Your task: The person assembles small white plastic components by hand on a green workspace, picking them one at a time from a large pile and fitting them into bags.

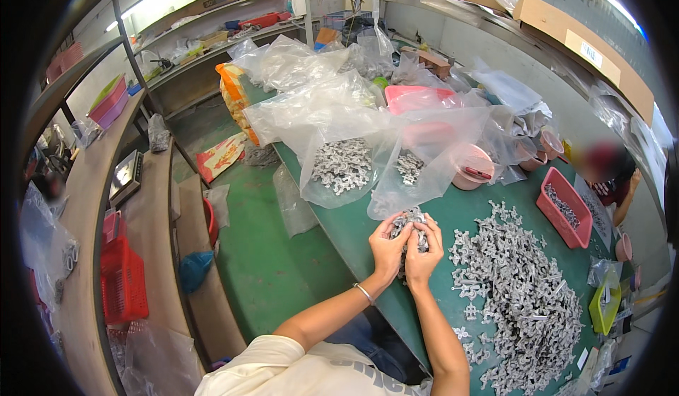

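My left hand (386,248) and my right hand (425,252) are cupped together around a handful of small grey metal parts (410,220). They hold it over the near edge of the green table (336,220). Just beyond my fingers a clear plastic bag (385,201) lies with its mouth toward me, and some of the same parts (409,167) show inside it. To its left stands another clear bag holding more grey parts (342,165). A large loose heap of these parts (520,297) spreads over the table to the right of my hands.
A pink tray (576,235) of parts, a pink bowl (472,177) and a yellow-green tray (603,307) stand on the right. Plastic bags (304,67) pile up at the back. Shelving with a red basket (124,283) lines the left. Another person (614,177) sits at the far right.
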A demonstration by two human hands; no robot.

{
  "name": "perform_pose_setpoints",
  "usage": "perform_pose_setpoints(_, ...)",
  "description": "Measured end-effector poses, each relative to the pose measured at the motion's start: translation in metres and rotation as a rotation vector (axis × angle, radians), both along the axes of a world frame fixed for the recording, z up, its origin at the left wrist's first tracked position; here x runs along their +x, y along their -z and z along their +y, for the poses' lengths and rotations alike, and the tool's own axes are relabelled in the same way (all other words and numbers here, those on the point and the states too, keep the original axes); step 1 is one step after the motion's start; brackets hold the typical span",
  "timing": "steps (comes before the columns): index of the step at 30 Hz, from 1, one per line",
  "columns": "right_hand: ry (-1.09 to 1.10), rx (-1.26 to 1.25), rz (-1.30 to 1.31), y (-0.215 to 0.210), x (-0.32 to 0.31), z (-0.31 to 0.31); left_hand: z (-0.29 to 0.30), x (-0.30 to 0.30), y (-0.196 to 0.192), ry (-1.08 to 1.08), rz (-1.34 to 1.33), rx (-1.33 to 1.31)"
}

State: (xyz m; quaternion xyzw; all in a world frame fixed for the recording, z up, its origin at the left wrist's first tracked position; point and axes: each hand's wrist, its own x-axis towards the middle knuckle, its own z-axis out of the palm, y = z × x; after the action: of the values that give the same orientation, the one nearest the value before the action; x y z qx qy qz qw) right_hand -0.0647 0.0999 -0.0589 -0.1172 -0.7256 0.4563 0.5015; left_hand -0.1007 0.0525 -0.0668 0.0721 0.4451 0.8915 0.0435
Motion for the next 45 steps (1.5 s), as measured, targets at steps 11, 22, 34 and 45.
perform_pose_setpoints(11,-0.194,0.144,-0.04,-0.005,-0.068,-0.042,-0.047,-0.055,0.008,-0.168,-0.138,0.194)
perform_pose_setpoints(22,-0.341,0.165,-0.004,-0.032,-0.181,-0.074,-0.075,-0.162,-0.01,-0.395,-0.067,0.236)
perform_pose_setpoints(34,-0.661,0.3,-0.157,-0.012,-0.337,-0.02,-0.06,-0.289,-0.022,-0.607,0.407,-0.195)
perform_pose_setpoints(45,-0.585,0.276,-0.604,-0.021,-0.04,0.058,-0.068,-0.117,0.013,-0.003,0.47,-0.494)
